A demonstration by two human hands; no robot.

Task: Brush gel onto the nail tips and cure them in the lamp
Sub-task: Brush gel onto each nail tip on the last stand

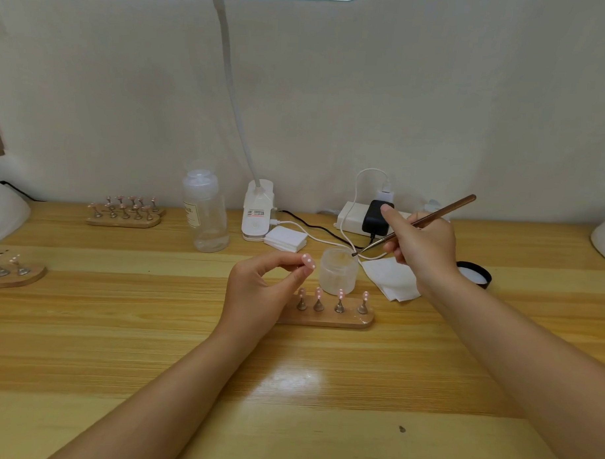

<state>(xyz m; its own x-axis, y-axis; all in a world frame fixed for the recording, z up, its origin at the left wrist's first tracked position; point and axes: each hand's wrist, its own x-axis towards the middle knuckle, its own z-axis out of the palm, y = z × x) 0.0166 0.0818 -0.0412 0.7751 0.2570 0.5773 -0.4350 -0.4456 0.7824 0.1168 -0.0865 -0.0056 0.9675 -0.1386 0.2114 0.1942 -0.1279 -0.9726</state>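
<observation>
Above the gel jar, the brush tip dips.
Right hand grips it; left hand pinches a pink nail tip, likely painted next.

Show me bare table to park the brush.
Free: the near table between the forearms, and the stretch left of the left hand up to the bottle. Crowded: round the jar, with rack, tissue, lid, cables and the right hand.
</observation>
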